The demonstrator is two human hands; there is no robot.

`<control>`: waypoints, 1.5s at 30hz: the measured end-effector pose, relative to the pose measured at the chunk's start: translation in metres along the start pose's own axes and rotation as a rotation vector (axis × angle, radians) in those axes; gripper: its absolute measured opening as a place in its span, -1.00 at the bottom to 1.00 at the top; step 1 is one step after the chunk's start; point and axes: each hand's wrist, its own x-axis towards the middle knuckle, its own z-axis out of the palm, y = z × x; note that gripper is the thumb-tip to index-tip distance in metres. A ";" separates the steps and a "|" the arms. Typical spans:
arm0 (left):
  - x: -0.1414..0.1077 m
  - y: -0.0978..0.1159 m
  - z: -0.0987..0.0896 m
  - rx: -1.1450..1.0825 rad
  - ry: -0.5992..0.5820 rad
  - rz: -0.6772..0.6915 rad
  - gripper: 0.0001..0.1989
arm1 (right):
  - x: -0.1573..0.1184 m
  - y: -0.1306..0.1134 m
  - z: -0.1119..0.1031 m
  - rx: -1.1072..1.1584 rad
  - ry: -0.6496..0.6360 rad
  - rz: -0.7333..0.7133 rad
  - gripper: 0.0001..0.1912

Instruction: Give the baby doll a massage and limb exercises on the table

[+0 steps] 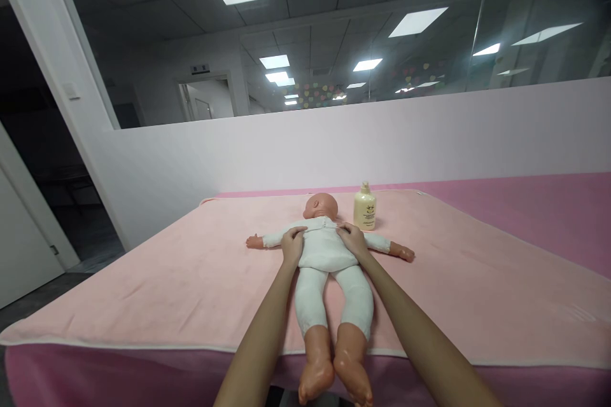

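Note:
A baby doll in a white outfit lies on a pink mat, arms spread and feet towards me. Its bald head is turned to the left, with one ear showing. My left hand rests against the left side of the upper torso, near the shoulder. On the other side, my right hand lies on the upper torso with its fingers pointing inward. Both hands touch the white cloth and look laid on rather than closed. A pale yellow pump bottle stands upright just beyond my right hand.
The pink mat covers a table with a darker pink cover. A white low wall with glass above stands behind it. At the far left is a white door beside a dark opening. The doll's feet reach past the mat's front edge.

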 end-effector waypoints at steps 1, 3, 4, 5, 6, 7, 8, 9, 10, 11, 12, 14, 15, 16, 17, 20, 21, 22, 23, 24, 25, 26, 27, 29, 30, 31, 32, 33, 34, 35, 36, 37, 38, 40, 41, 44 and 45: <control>0.000 0.000 0.000 -0.001 -0.001 0.002 -0.69 | 0.000 0.000 0.000 -0.001 0.003 0.000 -0.77; 0.000 -0.001 0.000 0.000 0.001 0.004 -0.68 | 0.000 0.001 0.000 -0.001 0.004 -0.001 -0.76; 0.000 -0.001 0.000 0.002 0.002 0.004 -0.68 | 0.000 0.001 0.000 -0.001 0.004 -0.002 -0.75; 0.001 -0.001 0.000 0.004 0.003 0.005 -0.68 | 0.000 0.001 0.000 -0.002 0.004 -0.002 -0.75; 0.001 -0.002 0.000 0.006 0.003 0.006 -0.68 | 0.000 0.001 0.000 -0.003 0.004 -0.002 -0.74; 0.001 -0.002 0.000 0.006 0.002 0.007 -0.68 | 0.000 0.002 0.000 -0.003 0.005 -0.003 -0.74; 0.001 -0.002 0.000 0.006 0.002 0.008 -0.69 | 0.000 0.002 0.000 -0.003 0.005 -0.004 -0.74; 0.001 -0.003 0.000 0.004 0.001 0.008 -0.69 | 0.000 0.002 0.000 -0.004 0.005 -0.003 -0.74; 0.001 -0.003 0.000 0.001 0.002 0.007 -0.69 | 0.001 0.002 0.000 -0.006 0.004 0.000 -0.74; 0.001 -0.003 0.000 0.000 0.003 0.005 -0.69 | 0.001 0.003 0.000 -0.009 0.003 0.005 -0.75; 0.001 -0.003 0.001 0.000 0.003 0.004 -0.69 | 0.001 0.003 0.000 -0.010 0.003 0.010 -0.77; 0.001 -0.003 0.001 0.007 -0.001 0.002 -0.69 | 0.001 0.003 0.001 -0.008 0.006 0.013 -0.78; 0.001 -0.002 0.001 0.017 -0.001 0.003 -0.69 | 0.001 0.004 0.001 -0.002 0.006 0.009 -0.79; 0.000 -0.002 0.000 0.032 0.005 0.004 -0.68 | 0.002 0.004 0.001 0.005 0.005 0.004 -0.79; 0.000 -0.001 0.000 0.053 0.021 0.007 -0.68 | 0.002 0.004 0.002 0.011 0.005 -0.001 -0.79; -0.003 0.002 -0.004 0.148 0.099 0.026 -0.70 | 0.003 0.005 0.003 0.023 0.008 -0.009 -0.77; -0.004 0.004 -0.006 0.191 0.112 0.034 -0.71 | 0.002 0.005 0.003 0.031 0.013 -0.014 -0.75; -0.006 0.005 -0.008 0.239 0.112 0.037 -0.73 | 0.002 0.005 0.002 0.042 0.020 -0.022 -0.73; -0.008 0.007 -0.010 0.291 0.098 0.037 -0.74 | 0.001 0.003 0.002 0.051 0.028 -0.032 -0.69; -0.010 0.008 -0.012 0.342 0.077 0.029 -0.76 | 0.001 0.000 0.001 0.053 0.035 -0.043 -0.66; -0.011 0.009 -0.014 0.386 0.054 0.014 -0.78 | -0.001 -0.004 0.000 0.043 0.041 -0.052 -0.63; -0.012 0.009 -0.016 0.417 0.035 -0.008 -0.80 | -0.002 -0.010 -0.001 0.019 0.043 -0.059 -0.60; -0.013 0.009 -0.018 0.435 0.020 -0.030 -0.81 | -0.004 -0.017 -0.001 -0.014 0.040 -0.063 -0.57; -0.013 0.008 -0.020 0.440 0.003 -0.068 -0.82 | -0.008 -0.032 0.000 -0.092 0.028 -0.058 -0.54; -0.013 0.007 -0.021 0.434 0.001 -0.082 -0.81 | -0.010 -0.039 0.002 -0.133 0.019 -0.050 -0.51; -0.012 0.006 -0.022 0.424 0.002 -0.091 -0.80 | -0.012 -0.045 0.005 -0.175 0.007 -0.045 -0.48; -0.011 0.004 -0.023 0.410 0.000 -0.096 -0.78 | -0.014 -0.050 0.009 -0.219 -0.010 -0.047 -0.45; -0.010 0.002 -0.023 0.391 -0.006 -0.102 -0.75 | -0.015 -0.052 0.013 -0.264 -0.034 -0.057 -0.43; -0.009 0.000 -0.024 0.364 -0.020 -0.112 -0.72 | -0.016 -0.053 0.018 -0.309 -0.064 -0.075 -0.41; -0.009 -0.001 -0.024 0.328 -0.042 -0.123 -0.68 | -0.015 -0.052 0.022 -0.351 -0.096 -0.096 -0.40; -0.008 -0.002 -0.024 0.284 -0.069 -0.138 -0.64 | -0.013 -0.049 0.026 -0.388 -0.125 -0.112 -0.40; -0.009 -0.003 -0.023 0.227 -0.100 -0.154 -0.60 | -0.009 -0.047 0.029 -0.418 -0.147 -0.118 -0.41; -0.009 -0.003 -0.022 0.158 -0.130 -0.170 -0.57 | -0.005 -0.045 0.031 -0.441 -0.164 -0.113 -0.41; -0.011 -0.002 -0.019 0.007 -0.174 -0.193 -0.51 | 0.007 -0.043 0.035 -0.472 -0.183 -0.073 -0.40; -0.013 -0.001 -0.017 -0.062 -0.189 -0.203 -0.49 | 0.013 -0.044 0.037 -0.484 -0.185 -0.039 -0.38; -0.016 0.005 -0.014 -0.206 -0.221 -0.242 -0.42 | 0.032 -0.053 0.042 -0.518 -0.149 0.088 -0.34; -0.017 0.006 -0.013 -0.236 -0.232 -0.255 -0.40 | 0.037 -0.056 0.045 -0.526 -0.123 0.121 -0.34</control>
